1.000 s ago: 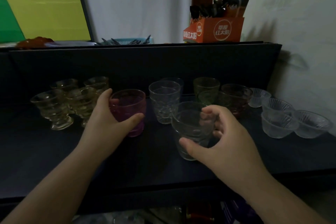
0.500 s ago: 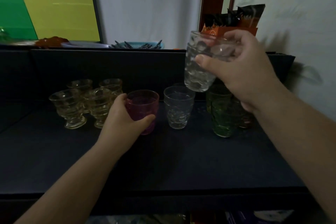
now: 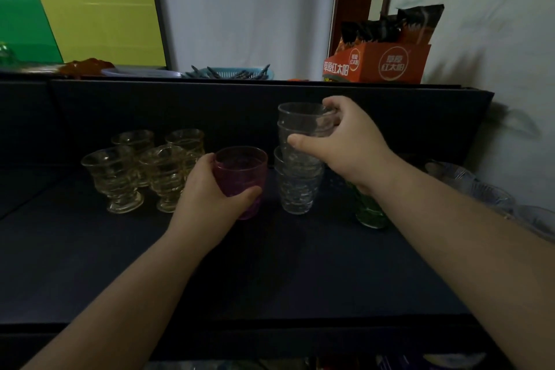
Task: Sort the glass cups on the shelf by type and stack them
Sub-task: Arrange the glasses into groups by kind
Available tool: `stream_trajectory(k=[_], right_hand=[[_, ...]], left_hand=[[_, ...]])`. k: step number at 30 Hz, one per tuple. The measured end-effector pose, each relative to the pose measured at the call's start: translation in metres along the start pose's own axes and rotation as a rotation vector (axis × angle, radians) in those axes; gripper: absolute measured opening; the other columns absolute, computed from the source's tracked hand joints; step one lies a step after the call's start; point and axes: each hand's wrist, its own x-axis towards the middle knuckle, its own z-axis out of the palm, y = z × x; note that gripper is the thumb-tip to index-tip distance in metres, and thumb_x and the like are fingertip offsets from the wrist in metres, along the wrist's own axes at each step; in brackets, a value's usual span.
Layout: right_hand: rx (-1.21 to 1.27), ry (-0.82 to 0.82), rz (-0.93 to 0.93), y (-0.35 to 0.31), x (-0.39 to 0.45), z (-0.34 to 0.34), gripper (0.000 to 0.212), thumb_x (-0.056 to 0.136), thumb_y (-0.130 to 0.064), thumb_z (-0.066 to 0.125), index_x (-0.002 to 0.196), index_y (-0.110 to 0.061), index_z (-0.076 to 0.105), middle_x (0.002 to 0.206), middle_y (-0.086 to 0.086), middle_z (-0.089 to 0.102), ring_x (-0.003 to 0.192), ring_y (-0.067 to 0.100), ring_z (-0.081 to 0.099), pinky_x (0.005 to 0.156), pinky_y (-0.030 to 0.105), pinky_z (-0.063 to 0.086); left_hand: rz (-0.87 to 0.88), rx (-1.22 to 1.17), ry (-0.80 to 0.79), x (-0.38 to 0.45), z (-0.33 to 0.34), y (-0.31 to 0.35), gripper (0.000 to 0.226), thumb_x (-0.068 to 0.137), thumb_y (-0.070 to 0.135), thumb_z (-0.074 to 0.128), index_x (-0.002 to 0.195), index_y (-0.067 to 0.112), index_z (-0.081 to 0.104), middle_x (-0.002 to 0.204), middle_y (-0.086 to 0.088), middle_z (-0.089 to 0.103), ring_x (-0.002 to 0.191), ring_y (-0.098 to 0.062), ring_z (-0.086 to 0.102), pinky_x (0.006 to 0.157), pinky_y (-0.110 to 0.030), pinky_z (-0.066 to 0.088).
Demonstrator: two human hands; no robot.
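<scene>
On the dark shelf (image 3: pixel 270 273) my right hand (image 3: pixel 348 144) grips a clear patterned cup (image 3: pixel 300 120) by its rim, thumb in front, fingers behind. This cup sits nested on top of a stack of clear patterned cups (image 3: pixel 297 186). My left hand (image 3: pixel 207 198) holds a purple cup (image 3: pixel 243 174) that stands on the shelf just left of the stack. Several footed amber-tinted cups (image 3: pixel 144 168) are grouped at the left. A green cup (image 3: pixel 369 210) shows under my right wrist, mostly hidden. Clear ribbed bowls (image 3: pixel 480 192) lie at the far right.
The shelf's dark back panel rises behind the cups. On the ledge above it stand an orange carton (image 3: pixel 378 63) with dark packets, a blue basket (image 3: pixel 231 72) of utensils and a plate. The white wall is close on the right.
My right hand lifted the clear cup off the shelf, carried it high, then lowered it onto the clear stack. My left hand kept its hold on the purple cup.
</scene>
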Motion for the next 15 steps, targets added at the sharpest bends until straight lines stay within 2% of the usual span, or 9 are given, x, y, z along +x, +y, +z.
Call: stream_trajectory(k=[3,8,12,15], right_hand=[[-0.008,-0.008,0.02,0.005,-0.001,0.005,0.093,0.067,-0.041,0.092,0.145,-0.021,0.044,0.118,-0.011,0.058,0.109,0.012,0.063,0.091,0.029,0.053],[-0.039,-0.033,0.035,0.008,-0.006,0.01,0.095,0.065,-0.042,0.092,0.145,-0.023,0.044,0.119,-0.013,0.054,0.113,0.013,0.06,0.095,0.033,0.053],[-0.006,-0.05,0.073,0.01,-0.01,0.013,0.094,0.065,-0.039,0.093,0.143,-0.024,0.044,0.118,-0.013,0.055,0.112,0.012,0.061,0.097,0.036,0.054],[0.008,-0.056,0.08,0.01,-0.012,0.013,0.095,0.064,-0.039,0.094,0.143,-0.024,0.043,0.115,-0.014,0.055,0.112,0.011,0.061,0.096,0.034,0.054]], left_hand=[[0.006,-0.005,0.003,0.0,0.0,0.0,0.089,0.069,0.037,0.088,0.143,0.024,0.04,0.133,0.003,0.057,0.114,-0.012,0.057,0.092,-0.032,0.051],[0.008,0.008,0.003,0.001,0.001,-0.001,0.091,0.068,0.039,0.087,0.144,0.025,0.038,0.136,0.003,0.055,0.118,-0.013,0.056,0.094,-0.036,0.052],[0.014,0.026,-0.003,0.002,0.0,-0.002,0.092,0.067,0.041,0.087,0.144,0.025,0.038,0.135,0.004,0.056,0.115,-0.011,0.056,0.09,-0.032,0.051],[0.006,0.027,-0.01,0.002,0.0,-0.003,0.097,0.066,0.045,0.086,0.146,0.025,0.036,0.138,0.003,0.055,0.119,-0.013,0.057,0.096,-0.037,0.052]])
